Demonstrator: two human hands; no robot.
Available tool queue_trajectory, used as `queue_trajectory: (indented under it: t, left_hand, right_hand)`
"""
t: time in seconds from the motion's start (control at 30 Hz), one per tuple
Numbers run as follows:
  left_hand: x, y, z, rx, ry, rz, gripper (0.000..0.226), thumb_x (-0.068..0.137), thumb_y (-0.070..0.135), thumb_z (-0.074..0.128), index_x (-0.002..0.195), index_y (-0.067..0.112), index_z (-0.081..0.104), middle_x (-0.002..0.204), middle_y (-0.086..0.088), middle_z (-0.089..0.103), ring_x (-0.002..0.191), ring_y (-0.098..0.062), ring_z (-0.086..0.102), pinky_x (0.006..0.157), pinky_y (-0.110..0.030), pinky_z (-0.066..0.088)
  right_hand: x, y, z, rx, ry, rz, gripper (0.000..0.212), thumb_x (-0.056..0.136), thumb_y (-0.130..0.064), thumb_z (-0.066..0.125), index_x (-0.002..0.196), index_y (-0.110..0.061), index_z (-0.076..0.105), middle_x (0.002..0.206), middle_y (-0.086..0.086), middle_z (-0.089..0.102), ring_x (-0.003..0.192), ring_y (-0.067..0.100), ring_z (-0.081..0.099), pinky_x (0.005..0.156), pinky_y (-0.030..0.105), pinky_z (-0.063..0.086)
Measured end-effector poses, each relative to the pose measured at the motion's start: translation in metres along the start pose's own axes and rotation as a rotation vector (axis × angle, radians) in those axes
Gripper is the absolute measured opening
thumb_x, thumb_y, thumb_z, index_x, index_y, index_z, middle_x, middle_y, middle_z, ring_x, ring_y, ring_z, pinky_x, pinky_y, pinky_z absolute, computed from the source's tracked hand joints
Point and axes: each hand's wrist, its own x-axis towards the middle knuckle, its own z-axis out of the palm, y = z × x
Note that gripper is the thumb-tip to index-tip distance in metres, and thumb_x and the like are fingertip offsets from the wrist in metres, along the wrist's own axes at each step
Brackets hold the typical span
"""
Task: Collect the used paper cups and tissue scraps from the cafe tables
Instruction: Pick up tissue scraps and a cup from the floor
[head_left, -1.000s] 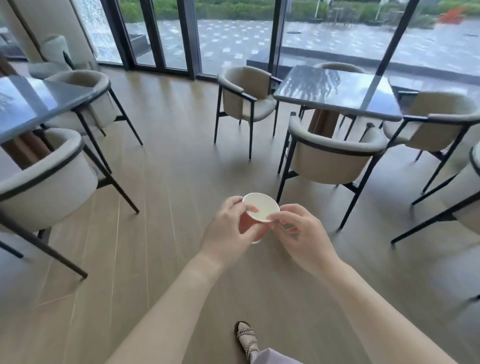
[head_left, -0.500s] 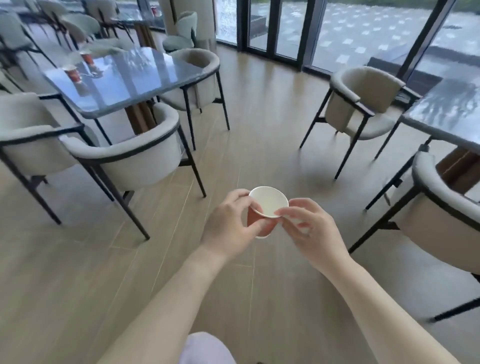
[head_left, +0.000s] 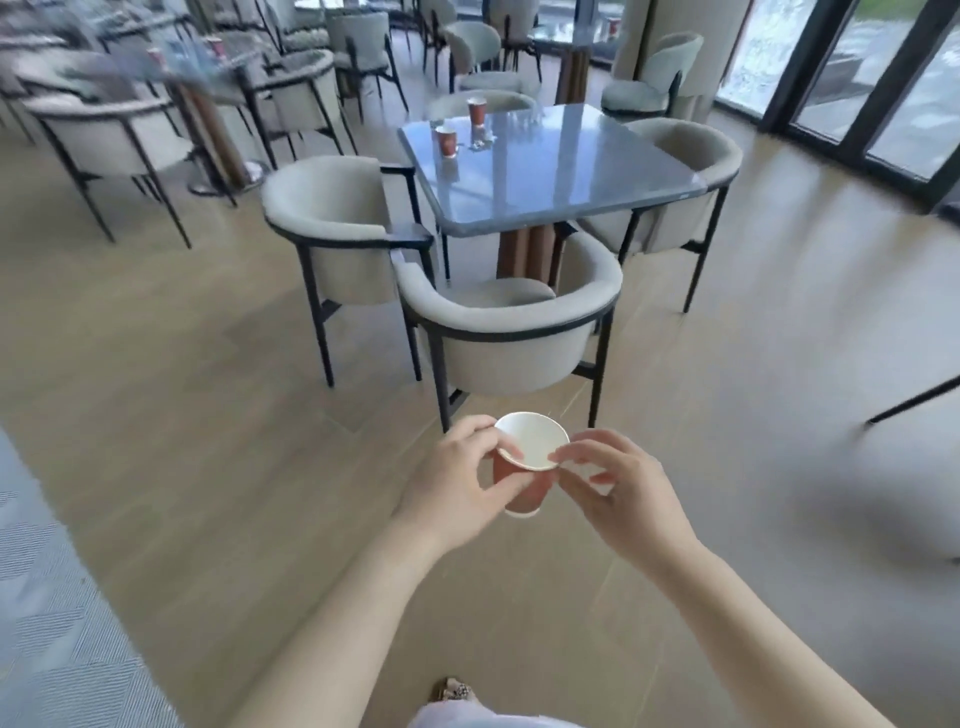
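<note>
I hold a red paper cup (head_left: 527, 491) with a white inside in front of me, above the floor. My left hand (head_left: 457, 486) grips its side, thumb and fingers curled round it. My right hand (head_left: 613, 491) pinches the cup's rim from the right. Ahead stands a grey-blue table (head_left: 545, 171) with two more red paper cups, one nearer the left edge (head_left: 447, 141) and one farther back (head_left: 477, 112). Small pale scraps (head_left: 480, 140) lie between them, too blurred to tell what they are. More red cups (head_left: 215, 48) stand on a far left table.
A beige armchair (head_left: 506, 332) stands directly between me and the table, another (head_left: 332, 228) to its left and one (head_left: 685, 171) at its right. More chairs and tables fill the back left. Glass doors (head_left: 883, 78) run along the right. A grey carpet (head_left: 57, 623) covers the floor at lower left.
My view has swung left across the room, from the window tables to the table with two cups. Both hands keep the same hold on the cup.
</note>
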Motion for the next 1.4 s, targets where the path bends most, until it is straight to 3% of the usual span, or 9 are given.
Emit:
queue_trajectory:
  t: [0.17,0.33,0.53,0.73,0.93,1.1,1.27,1.4]
  left_hand:
    - [0.026,-0.06,-0.061,-0.039,0.105,-0.099,0.023,0.077,0.033,0.069,0.095,0.039,0.056,0.113,0.022,0.049,0.101,0.004,0.051,0.09,-0.021,0.043]
    - [0.046,-0.103,-0.105,-0.06,0.21,-0.227,0.044,0.081,0.033,0.065,0.119,0.041,0.045,0.119,0.023,0.046,0.103,0.008,0.05,0.088,-0.018,0.042]
    - [0.1,-0.159,-0.152,-0.022,0.307,-0.316,0.049,0.081,0.034,0.065,0.124,0.039,0.042,0.123,0.021,0.045,0.107,0.004,0.049,0.09,-0.018,0.04]
    - [0.19,-0.212,-0.206,0.061,0.315,-0.358,0.029,0.083,0.031,0.064,0.111,0.032,0.058,0.118,0.021,0.042,0.099,0.011,0.04,0.078,0.007,0.025]
    - [0.261,-0.255,-0.264,0.088,0.381,-0.393,0.017,0.084,0.03,0.062,0.1,0.037,0.062,0.119,0.023,0.045,0.099,0.009,0.045,0.073,0.005,0.028]
    - [0.287,-0.295,-0.3,0.041,0.434,-0.437,0.016,0.083,0.028,0.065,0.097,0.034,0.064,0.117,0.021,0.048,0.076,0.021,0.046,0.068,0.002,0.03]
    - [0.311,-0.351,-0.349,0.01,0.482,-0.484,0.013,0.083,0.028,0.065,0.092,0.035,0.063,0.117,0.021,0.049,0.102,0.011,0.047,0.079,0.002,0.029]
    - [0.336,-0.407,-0.398,-0.031,0.506,-0.503,0.008,0.081,0.026,0.067,0.086,0.03,0.062,0.118,0.017,0.051,0.107,0.004,0.049,0.084,0.001,0.029]
  right_hand:
    - [0.082,-0.026,0.064,-0.007,-0.156,-0.086,0.015,0.078,-0.019,0.07,0.089,-0.03,0.068,0.097,-0.015,0.062,0.077,0.003,0.059,0.066,0.025,0.052]
    - [0.151,-0.049,0.118,0.011,-0.262,-0.172,0.015,0.078,-0.017,0.07,0.09,-0.026,0.069,0.099,-0.012,0.063,0.076,0.013,0.061,0.065,0.035,0.054]
    - [0.245,-0.06,0.187,0.07,-0.341,-0.246,0.018,0.077,-0.013,0.067,0.089,-0.026,0.069,0.1,-0.009,0.063,0.075,0.011,0.061,0.064,0.037,0.054]
    - [0.366,-0.065,0.241,0.115,-0.395,-0.317,0.02,0.078,-0.008,0.068,0.092,-0.022,0.069,0.101,-0.006,0.06,0.082,0.009,0.06,0.068,0.033,0.053]
    - [0.467,-0.075,0.289,0.136,-0.428,-0.372,0.016,0.077,-0.012,0.071,0.091,-0.021,0.07,0.099,-0.007,0.061,0.079,0.01,0.061,0.066,0.034,0.054]
    - [0.516,-0.095,0.34,0.18,-0.493,-0.392,0.017,0.078,-0.011,0.071,0.092,-0.02,0.07,0.099,-0.009,0.06,0.084,0.006,0.06,0.068,0.033,0.054]
    - [0.569,-0.12,0.405,0.215,-0.553,-0.402,0.016,0.08,-0.015,0.07,0.094,-0.023,0.069,0.102,-0.012,0.059,0.09,0.003,0.059,0.072,0.032,0.054]
    - [0.617,-0.148,0.468,0.21,-0.571,-0.424,0.018,0.08,-0.015,0.07,0.096,-0.022,0.069,0.104,-0.009,0.06,0.088,0.007,0.061,0.07,0.034,0.054]
